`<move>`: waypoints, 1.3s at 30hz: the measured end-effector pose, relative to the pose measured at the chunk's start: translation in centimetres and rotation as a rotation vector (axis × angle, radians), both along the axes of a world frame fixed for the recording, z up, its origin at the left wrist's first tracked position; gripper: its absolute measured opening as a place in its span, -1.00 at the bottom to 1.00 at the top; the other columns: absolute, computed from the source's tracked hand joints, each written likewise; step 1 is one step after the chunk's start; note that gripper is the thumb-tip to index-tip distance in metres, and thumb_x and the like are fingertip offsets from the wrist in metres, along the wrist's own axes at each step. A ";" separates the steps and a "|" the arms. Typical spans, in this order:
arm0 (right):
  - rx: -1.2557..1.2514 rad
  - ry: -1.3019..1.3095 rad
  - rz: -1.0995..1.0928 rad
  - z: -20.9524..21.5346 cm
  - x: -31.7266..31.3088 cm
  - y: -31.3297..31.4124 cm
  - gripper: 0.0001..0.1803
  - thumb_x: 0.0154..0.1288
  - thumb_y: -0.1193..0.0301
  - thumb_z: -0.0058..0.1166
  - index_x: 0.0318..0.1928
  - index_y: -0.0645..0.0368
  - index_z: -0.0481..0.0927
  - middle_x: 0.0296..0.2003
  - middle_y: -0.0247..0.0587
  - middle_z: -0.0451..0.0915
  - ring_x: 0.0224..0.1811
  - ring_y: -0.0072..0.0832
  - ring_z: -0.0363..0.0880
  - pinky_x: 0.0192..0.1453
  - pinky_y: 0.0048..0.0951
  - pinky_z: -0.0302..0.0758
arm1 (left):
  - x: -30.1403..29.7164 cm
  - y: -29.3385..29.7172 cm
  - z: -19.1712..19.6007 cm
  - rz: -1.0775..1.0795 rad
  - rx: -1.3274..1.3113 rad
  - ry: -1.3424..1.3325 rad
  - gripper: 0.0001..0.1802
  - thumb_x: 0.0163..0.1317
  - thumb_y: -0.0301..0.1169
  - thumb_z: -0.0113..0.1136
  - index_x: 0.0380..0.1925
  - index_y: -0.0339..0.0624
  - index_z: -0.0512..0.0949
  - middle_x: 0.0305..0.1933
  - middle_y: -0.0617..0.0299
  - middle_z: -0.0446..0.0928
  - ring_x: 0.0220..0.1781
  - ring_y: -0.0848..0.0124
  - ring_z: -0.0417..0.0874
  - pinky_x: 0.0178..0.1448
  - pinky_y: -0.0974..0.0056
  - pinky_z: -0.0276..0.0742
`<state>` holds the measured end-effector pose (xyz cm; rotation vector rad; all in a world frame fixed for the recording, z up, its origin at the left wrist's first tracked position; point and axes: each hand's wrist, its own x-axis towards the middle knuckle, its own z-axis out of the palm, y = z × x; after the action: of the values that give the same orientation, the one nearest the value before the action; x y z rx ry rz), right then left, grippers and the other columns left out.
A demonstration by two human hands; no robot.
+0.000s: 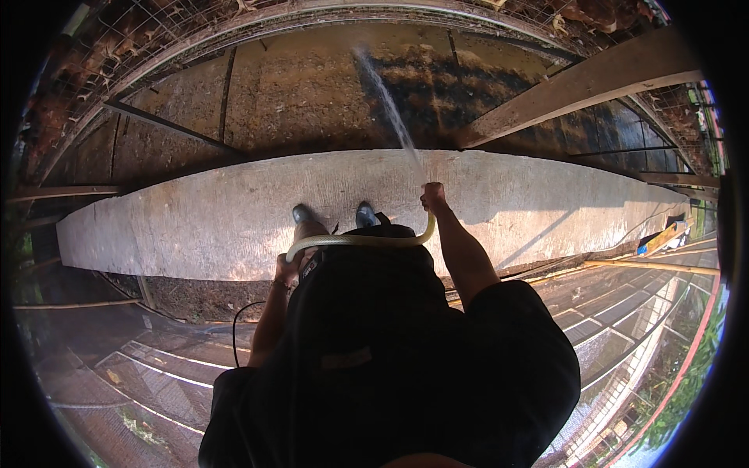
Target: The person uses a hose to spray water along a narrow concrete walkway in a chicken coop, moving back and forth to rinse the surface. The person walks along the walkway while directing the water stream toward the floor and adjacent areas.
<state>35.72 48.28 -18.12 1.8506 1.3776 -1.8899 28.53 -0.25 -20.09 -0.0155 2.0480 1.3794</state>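
Note:
My right hand (434, 196) is closed around the end of a pale yellow hose (367, 242), held out ahead of my body. From that end a jet of water (390, 108) shoots forward over the dirt-covered floor (289, 86) under the cages, where a dark wet patch spreads to the right. The hose bends back across my waist to my left hand (287, 269), which grips it at my left side. Its fingers are partly hidden by the hose and my clothing.
I stand in boots (301, 212) on a concrete walkway (195, 203). Wire cages (125, 47) with brown hens run along the far side. A thick wooden beam (577, 86) slants down at the right. Bamboo poles (655, 267) and a blue-and-yellow object (659, 239) lie near the walkway's right end.

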 end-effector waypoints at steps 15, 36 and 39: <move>0.031 -0.039 0.018 -1.9 0.9 0.4 -0.84 0.12 0.34 -0.22 -0.39 0.13 0.38 -0.77 -0.21 0.27 -0.84 -0.45 0.18 -0.75 -0.36 0.18 | -0.5 2.0 4.7 -0.120 -0.181 0.030 -0.76 0.17 -0.30 0.11 -0.44 -0.26 0.59 -0.53 0.24 0.59 -0.48 0.62 0.53 -0.48 0.38 0.41; 0.016 -0.024 -0.042 -1.7 0.2 0.8 -0.79 0.03 0.37 -0.29 -0.68 0.11 0.24 -0.81 -0.24 0.26 -0.86 -0.47 0.19 -0.81 -0.43 0.12 | -0.2 1.1 2.6 -0.128 -0.163 0.069 -0.80 0.18 -0.30 0.10 -0.34 -0.16 0.60 -0.59 0.26 0.56 -0.50 0.62 0.54 -0.50 0.40 0.39; 0.009 -0.045 -0.061 -1.3 0.3 0.8 -0.79 0.04 0.39 -0.30 -0.69 0.11 0.23 -0.81 -0.24 0.26 -0.86 -0.48 0.19 -0.81 -0.43 0.12 | -0.3 1.1 2.4 -0.132 -0.161 0.075 -0.82 0.18 -0.31 0.10 -0.33 -0.14 0.60 -0.60 0.28 0.56 -0.53 0.64 0.53 -0.53 0.41 0.38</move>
<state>36.01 49.06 -19.42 1.9482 1.3326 -1.8604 28.21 0.88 -17.68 0.1011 2.1767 1.1483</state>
